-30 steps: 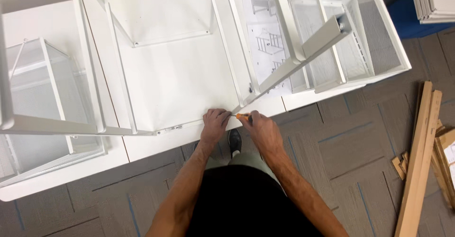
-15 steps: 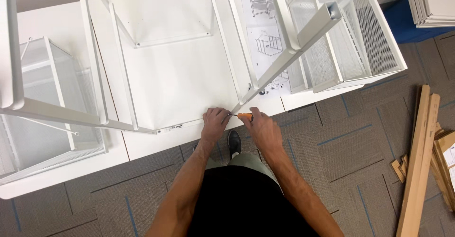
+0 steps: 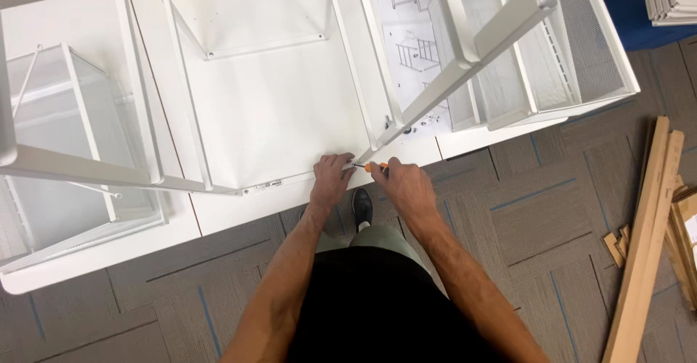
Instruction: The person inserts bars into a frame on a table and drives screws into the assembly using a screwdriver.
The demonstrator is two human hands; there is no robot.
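A white frame [image 3: 290, 109] and white table [image 3: 94, 250] are seen; the screwdriver [image 3: 375, 166] is orange-handled; grey carpet [image 3: 552, 218] is blue-lined.

We stand at a white table [image 3: 239, 214] over a grey carpet floor [image 3: 552, 225]. On the table lies a white panel [image 3: 268, 109] with a white metal frame [image 3: 174, 183] on it, one frame leg [image 3: 465, 65] rising toward us. A wire basket [image 3: 65, 152] sits at the left end, another basket [image 3: 573, 51] at the right, and an instruction sheet [image 3: 414, 51] lies between panel and right basket. Wooden slats [image 3: 646, 239] lie on the floor at right.
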